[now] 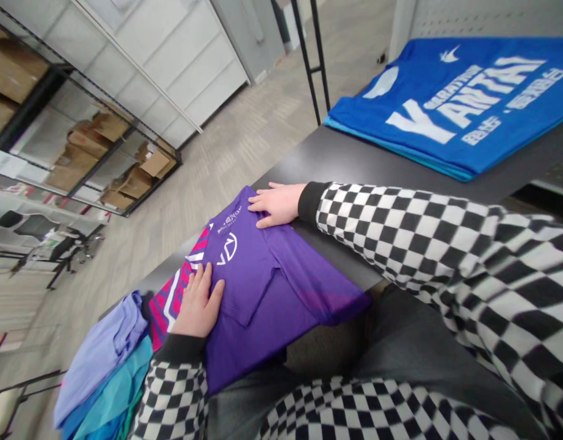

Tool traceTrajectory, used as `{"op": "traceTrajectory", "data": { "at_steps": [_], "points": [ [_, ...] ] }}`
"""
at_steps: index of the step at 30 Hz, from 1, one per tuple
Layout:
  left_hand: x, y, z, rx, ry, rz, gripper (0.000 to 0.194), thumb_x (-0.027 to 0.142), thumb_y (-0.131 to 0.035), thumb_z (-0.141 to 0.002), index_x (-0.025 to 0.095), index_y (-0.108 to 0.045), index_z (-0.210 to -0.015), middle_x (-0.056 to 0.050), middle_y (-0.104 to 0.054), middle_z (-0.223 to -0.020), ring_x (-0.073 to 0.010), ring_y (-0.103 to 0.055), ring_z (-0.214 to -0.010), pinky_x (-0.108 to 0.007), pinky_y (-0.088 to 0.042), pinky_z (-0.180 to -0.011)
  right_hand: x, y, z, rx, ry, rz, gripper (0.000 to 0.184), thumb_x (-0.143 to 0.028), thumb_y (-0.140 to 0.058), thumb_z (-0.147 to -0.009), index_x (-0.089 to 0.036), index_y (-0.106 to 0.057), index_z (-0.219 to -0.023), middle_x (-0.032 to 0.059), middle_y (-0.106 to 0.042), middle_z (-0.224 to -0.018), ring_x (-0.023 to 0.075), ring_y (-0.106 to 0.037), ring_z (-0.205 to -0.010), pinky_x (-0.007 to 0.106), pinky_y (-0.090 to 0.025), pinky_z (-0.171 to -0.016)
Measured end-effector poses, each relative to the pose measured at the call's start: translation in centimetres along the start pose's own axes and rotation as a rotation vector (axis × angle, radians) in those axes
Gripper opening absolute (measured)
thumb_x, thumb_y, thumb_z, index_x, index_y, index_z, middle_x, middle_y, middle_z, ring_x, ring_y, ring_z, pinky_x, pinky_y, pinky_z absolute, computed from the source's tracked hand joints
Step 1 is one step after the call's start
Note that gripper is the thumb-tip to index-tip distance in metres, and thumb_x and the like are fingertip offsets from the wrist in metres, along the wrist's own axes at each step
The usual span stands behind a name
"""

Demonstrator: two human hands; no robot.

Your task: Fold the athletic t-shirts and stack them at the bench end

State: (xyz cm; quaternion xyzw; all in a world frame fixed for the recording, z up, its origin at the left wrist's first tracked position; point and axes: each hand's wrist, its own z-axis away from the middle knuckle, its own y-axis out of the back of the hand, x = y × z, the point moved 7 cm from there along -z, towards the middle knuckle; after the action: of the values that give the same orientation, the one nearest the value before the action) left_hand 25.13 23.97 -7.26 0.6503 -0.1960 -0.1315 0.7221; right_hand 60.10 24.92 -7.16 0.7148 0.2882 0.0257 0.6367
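A purple T-shirt (254,275) with a white round logo and small white lettering lies spread over the dark tabletop, its lower part hanging past the near edge. Pink and white stripes run along its left side. My left hand (199,302) rests on that striped side, fingers apart, palm down. On the far right part of the shirt lies my right hand (279,205), flat with its fingers spread. A sleeve lies folded in over the shirt between and below my hands. Neither hand grips the cloth.
Folded blue T-shirts (446,110) with white lettering are stacked on the dark table (304,159) at the right. A heap of lilac and teal garments (107,360) sits at the lower left. Beyond the table stand a black metal shelf (148,131) with brown packages and an office chair (66,241).
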Motion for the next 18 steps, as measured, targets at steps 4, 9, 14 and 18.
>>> {"op": "traceTrajectory", "data": {
  "at_steps": [4,9,14,18],
  "points": [
    [-0.5,0.5,0.0,0.02,-0.007,-0.03,0.082,0.064,-0.046,-0.111,0.015,-0.044,-0.175,-0.023,-0.032,-0.184,-0.0419,-0.026,-0.173,-0.066,-0.027,-0.139,2.7,-0.4,0.1,0.009,-0.02,-0.001,0.073,-0.074,-0.06,-0.105,-0.031,-0.059,-0.165,0.0079,-0.05,-0.177,0.0444,-0.044,-0.163,0.076,-0.023,-0.133],
    [-0.5,0.2,-0.2,0.011,-0.042,-0.047,0.085,0.069,-0.047,-0.109,0.016,-0.044,-0.175,-0.023,-0.032,-0.184,-0.0422,-0.027,-0.173,-0.065,-0.029,-0.138,4.3,0.3,1.2,-0.007,-0.064,0.016,0.086,-0.08,-0.068,-0.098,-0.029,-0.059,-0.167,0.011,-0.05,-0.177,0.0496,-0.044,-0.162,0.081,-0.022,-0.131],
    [-4.0,1.6,-1.4,0.094,0.062,-0.093,0.083,0.067,-0.041,-0.11,0.014,-0.044,-0.175,-0.022,-0.039,-0.181,-0.0409,-0.029,-0.173,-0.064,-0.03,-0.138,1.7,2.1,1.8,0.031,-0.047,0.026,0.084,-0.077,-0.058,-0.105,-0.024,-0.053,-0.171,0.0148,-0.037,-0.183,0.0496,-0.03,-0.169,0.081,-0.017,-0.134],
    [-9.9,2.9,-1.2,0.085,0.287,-0.14,0.08,0.062,-0.033,-0.109,0.009,-0.054,-0.165,-0.027,-0.058,-0.165,-0.0415,-0.05,-0.16,-0.057,-0.039,-0.132,-0.4,1.5,1.5,-0.022,-0.027,-0.015,0.083,-0.076,-0.05,-0.109,-0.024,-0.049,-0.174,0.0141,-0.034,-0.184,0.0455,-0.028,-0.171,0.076,-0.015,-0.137]
  ]
}}
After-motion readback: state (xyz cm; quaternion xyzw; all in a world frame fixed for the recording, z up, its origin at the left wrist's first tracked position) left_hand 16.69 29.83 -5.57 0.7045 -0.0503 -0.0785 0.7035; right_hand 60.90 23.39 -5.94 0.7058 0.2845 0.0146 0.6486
